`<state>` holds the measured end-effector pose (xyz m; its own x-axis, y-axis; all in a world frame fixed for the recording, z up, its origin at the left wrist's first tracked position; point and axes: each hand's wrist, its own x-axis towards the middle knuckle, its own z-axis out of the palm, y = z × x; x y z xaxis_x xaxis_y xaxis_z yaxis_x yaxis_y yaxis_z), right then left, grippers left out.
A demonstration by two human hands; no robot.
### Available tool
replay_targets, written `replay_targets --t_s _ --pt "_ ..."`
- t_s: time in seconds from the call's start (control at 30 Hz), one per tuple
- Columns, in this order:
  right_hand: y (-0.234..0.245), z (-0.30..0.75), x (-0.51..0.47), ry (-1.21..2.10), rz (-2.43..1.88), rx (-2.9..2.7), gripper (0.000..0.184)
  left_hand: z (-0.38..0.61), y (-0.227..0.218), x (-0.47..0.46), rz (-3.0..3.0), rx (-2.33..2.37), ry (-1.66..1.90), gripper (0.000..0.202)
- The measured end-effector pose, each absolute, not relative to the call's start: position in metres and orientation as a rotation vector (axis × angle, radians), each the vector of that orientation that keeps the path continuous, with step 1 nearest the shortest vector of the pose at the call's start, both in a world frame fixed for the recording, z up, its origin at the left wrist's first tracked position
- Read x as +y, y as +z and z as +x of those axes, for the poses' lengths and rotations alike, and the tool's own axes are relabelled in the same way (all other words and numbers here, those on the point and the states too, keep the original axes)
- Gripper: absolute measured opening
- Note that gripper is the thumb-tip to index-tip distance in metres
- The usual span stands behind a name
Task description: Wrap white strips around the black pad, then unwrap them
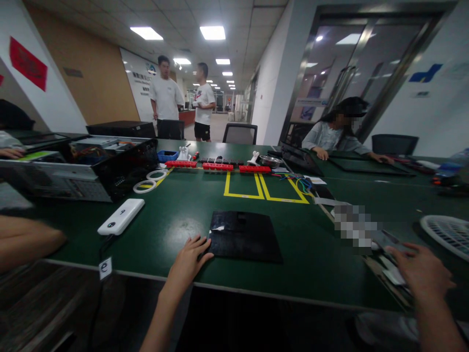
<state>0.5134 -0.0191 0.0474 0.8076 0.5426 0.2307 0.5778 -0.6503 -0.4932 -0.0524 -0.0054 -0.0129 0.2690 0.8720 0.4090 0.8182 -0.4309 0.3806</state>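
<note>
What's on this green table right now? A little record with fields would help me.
Table: green, marked with yellow tape boxes
Left hand: open, fingertips on the near edge of a black flat panel
Right hand: open, above flat grey pieces at the right side
Nearby: white device, tape rolls, red blocks, open computer case
People: seated person opposite, standing people behind

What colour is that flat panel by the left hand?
The flat panel at the left hand is black, clearest in the head view.
</note>
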Motion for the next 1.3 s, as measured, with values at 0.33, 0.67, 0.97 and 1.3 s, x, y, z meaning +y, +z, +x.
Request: replay_targets --t_s 0.33,0.67,0.97,1.3 --pt "0.125 0.435 -0.039 -0.287 -2.022 -1.396 0.037 -0.052 -0.007 -0.006 2.289 1.607 0.937 0.033" --pt "0.146 0.291 -0.048 0.596 -1.443 -2.054 0.030 -0.054 0.025 -0.031 1.764 1.339 1.318 0.046" --pt "0.093 0.240 -0.009 1.183 -1.313 -2.071 0.028 -0.027 0.033 -0.038 1.638 1.207 1.114 0.040" --pt "0.067 0.234 0.028 0.962 -1.474 -1.989 0.022 -0.015 0.007 0.002 1.967 1.424 1.335 0.026"
